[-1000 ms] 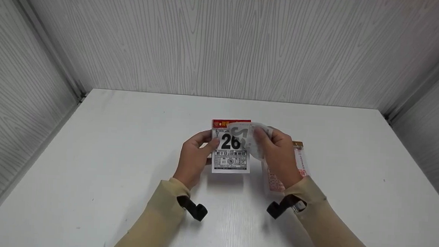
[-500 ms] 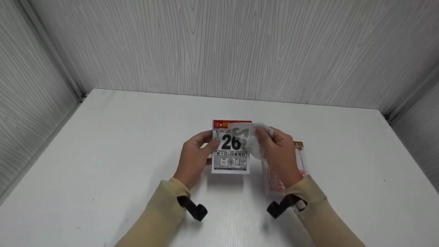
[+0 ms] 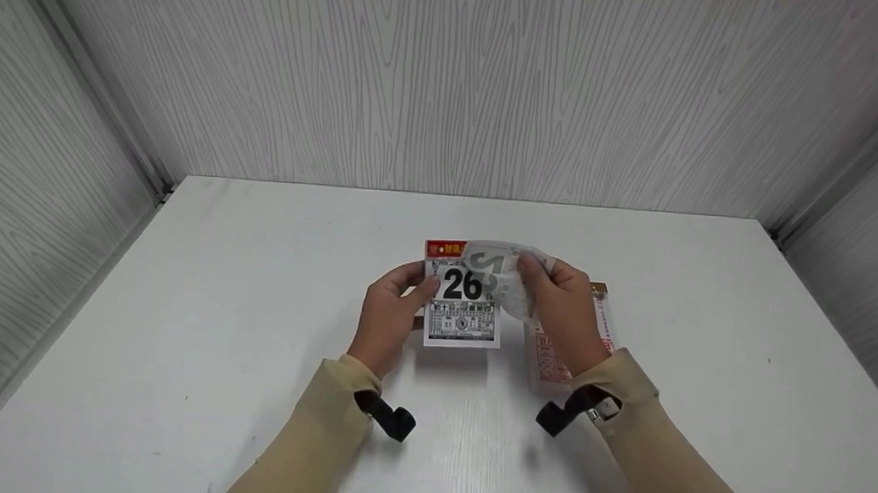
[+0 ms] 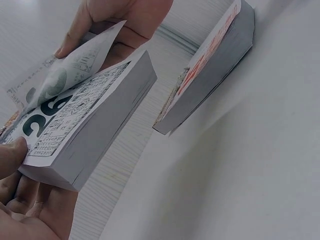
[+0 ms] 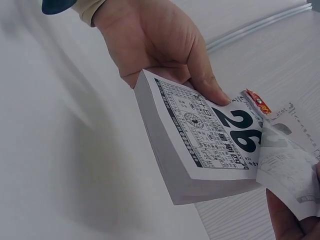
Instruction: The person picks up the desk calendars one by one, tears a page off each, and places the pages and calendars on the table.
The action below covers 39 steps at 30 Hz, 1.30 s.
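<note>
White table [image 3: 218, 302] below; left grip [image 3: 391, 308] clasps calendar [image 3: 462, 321] at left edge, right grip [image 3: 566, 307], partly hidden, pinches curled sheet [image 3: 508, 284].

This place looks booth-like: 3 woodgrain panels [image 3: 447, 89] border a white table [image 3: 443, 450].

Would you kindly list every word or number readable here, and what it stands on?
"26", large black numerals on the block calendar.
Folded-back sheet: reversed numeral shows through, not reliably legible.
Red header strip and black Chinese print below: too small or blurred.
Second calendar: red print, too blurred.
</note>
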Motion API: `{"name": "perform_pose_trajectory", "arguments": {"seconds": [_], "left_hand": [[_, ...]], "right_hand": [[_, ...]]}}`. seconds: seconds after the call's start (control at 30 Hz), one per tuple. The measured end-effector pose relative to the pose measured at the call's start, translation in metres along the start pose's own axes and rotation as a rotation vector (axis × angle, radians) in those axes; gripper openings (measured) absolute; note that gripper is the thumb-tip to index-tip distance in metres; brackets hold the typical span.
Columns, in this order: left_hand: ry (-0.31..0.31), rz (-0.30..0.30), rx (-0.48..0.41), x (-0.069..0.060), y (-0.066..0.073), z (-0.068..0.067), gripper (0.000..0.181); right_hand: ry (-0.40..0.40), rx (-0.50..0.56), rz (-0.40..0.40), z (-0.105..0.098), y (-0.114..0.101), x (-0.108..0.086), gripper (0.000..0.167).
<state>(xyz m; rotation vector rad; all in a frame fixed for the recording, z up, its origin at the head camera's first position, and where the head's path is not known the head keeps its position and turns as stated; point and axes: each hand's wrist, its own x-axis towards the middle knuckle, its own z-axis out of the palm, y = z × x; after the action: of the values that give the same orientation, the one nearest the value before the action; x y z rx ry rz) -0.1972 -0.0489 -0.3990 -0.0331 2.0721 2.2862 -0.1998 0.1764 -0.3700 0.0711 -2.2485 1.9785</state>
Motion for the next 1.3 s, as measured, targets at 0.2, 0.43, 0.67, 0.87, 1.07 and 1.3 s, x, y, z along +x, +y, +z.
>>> {"name": "perform_pose_trajectory", "arguments": {"seconds": [0.2,0.43,0.67,0.87,1.07,1.3], "left_hand": [[-0.005,0.005,-0.030,-0.0006,0.0007,-0.0009,0.038],[0.014,0.010,-0.013,-0.0011,0.0016,-0.0021,0.037],[0.021,0.005,-0.016,0.0002,0.0014,-0.0017,0.036],[0.018,0.004,0.013,0.0000,0.0006,-0.0013,0.036],[0.010,0.005,0.013,-0.0011,0.0002,-0.0011,0.038],[0.002,0.012,-0.004,-0.0019,-0.0006,-0.0014,0.039]], "right_hand": [[0.024,0.041,0.086,-0.0001,-0.0021,-0.0002,0.040],[-0.028,-0.002,0.074,-0.0013,-0.0016,-0.0018,0.043],[-0.014,-0.001,-0.020,-0.0011,-0.0011,-0.0004,0.036],[0.004,-0.009,-0.084,-0.0012,0.0002,0.0003,0.033],[0.002,-0.038,-0.057,-0.0040,0.0020,0.0007,0.037],[-0.010,0.040,0.012,-0.0050,0.0029,-0.0007,0.041]]}}
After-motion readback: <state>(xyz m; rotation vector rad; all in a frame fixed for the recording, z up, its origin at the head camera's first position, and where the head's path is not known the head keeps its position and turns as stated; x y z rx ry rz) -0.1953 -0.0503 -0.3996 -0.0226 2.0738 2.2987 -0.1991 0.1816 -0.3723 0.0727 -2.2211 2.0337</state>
